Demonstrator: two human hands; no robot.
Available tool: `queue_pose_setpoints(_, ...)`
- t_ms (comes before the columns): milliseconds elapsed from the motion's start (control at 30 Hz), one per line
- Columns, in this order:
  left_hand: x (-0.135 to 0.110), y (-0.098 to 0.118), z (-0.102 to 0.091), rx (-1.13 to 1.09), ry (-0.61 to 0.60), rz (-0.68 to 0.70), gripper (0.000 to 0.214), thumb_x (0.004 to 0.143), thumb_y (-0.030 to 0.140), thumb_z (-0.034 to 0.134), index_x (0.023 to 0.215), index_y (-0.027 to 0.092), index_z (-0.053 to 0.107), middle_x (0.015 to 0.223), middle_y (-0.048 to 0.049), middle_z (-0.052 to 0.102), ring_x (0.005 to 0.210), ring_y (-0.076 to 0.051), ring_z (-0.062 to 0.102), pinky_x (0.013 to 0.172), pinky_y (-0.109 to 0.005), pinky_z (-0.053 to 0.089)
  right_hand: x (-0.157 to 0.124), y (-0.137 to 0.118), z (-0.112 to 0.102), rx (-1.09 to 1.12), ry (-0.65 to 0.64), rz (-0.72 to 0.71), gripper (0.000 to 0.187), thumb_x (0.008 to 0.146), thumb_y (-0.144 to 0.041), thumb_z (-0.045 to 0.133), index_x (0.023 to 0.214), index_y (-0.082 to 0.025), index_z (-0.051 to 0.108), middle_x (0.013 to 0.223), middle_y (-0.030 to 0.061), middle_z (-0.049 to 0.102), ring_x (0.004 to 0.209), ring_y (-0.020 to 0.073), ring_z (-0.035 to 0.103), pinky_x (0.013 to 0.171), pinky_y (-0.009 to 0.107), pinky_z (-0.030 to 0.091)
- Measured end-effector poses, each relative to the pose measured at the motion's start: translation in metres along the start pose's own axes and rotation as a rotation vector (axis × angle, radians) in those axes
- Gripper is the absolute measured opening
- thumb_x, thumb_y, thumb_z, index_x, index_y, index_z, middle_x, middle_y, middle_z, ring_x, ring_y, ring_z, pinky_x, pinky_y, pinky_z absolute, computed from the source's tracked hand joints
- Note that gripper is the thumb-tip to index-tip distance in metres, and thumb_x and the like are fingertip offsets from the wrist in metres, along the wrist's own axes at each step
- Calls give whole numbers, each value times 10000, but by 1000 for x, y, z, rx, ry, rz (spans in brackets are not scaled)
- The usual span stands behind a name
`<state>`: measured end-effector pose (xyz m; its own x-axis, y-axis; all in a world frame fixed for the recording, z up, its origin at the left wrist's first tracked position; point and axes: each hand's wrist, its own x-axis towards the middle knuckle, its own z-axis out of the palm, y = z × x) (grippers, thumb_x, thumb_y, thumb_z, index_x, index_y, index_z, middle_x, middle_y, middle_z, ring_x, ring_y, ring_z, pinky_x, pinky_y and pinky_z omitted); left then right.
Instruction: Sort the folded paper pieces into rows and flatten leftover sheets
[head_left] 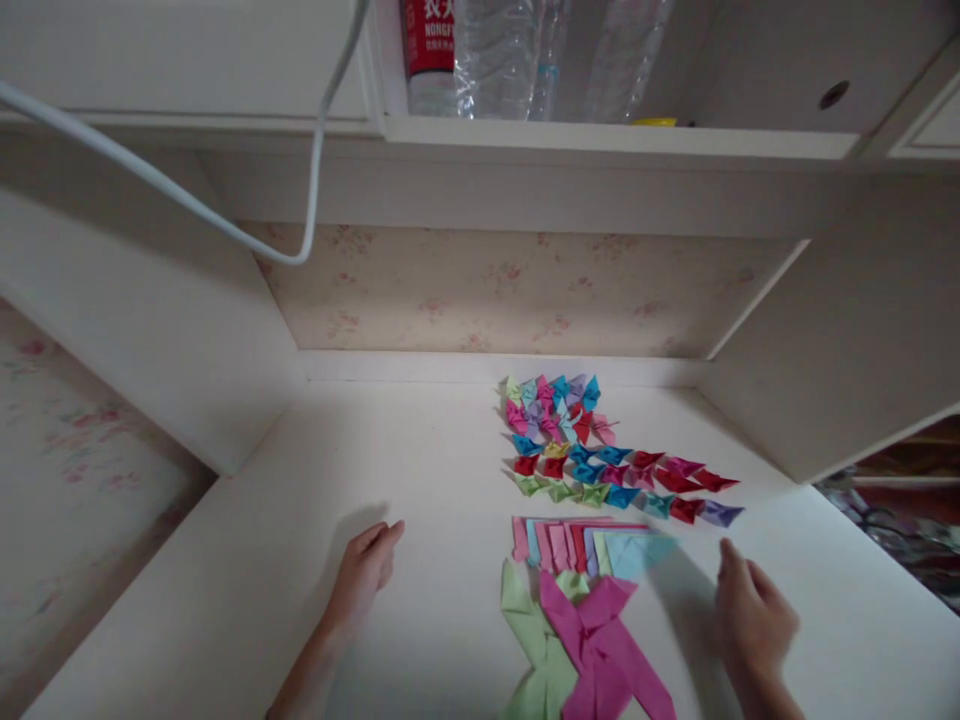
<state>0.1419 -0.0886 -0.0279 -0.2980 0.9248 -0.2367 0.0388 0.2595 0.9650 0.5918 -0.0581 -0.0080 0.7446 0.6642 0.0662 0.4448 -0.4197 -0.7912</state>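
Note:
My left hand [365, 572] rests flat on the white desk [420, 470], fingers stretched forward and holding nothing. Over the desk to the right, my right hand [751, 617] hovers with fingers loosely curled and empty, just right of a fanned row of coloured paper strips [581, 545]. Below those strips lie folded green and pink paper pieces [585, 645]. Farther back, several small folded paper units [600, 455] in red, blue, green, pink and purple are laid out in rows.
A shelf above holds plastic water bottles [487, 55]. A white cable [225, 225] hangs at the upper left. Cabinet side walls [847, 340] close in the desk on both sides. Cluttered items [907, 520] show at the far right.

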Motion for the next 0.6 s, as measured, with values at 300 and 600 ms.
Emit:
queue_pose_setpoints(300, 4, -1, 9, 153, -42, 48, 493, 766, 567, 565, 573, 218, 276, 505, 85, 223, 469, -78, 225, 436, -210, 190, 10, 9, 11, -99, -138, 11, 459, 799, -594, 453, 733, -187, 655, 710, 62, 673, 731, 248, 589, 651, 318, 392)
queue_pose_setpoints(600, 5, -3, 8, 209, -43, 24, 491, 784, 582, 537, 594, 224, 261, 513, 86, 209, 465, -81, 222, 429, -212, 190, 14, 8, 15, -121, -163, 17, 525, 795, -652, 401, 762, -198, 661, 720, 70, 674, 756, 258, 595, 665, 320, 398)
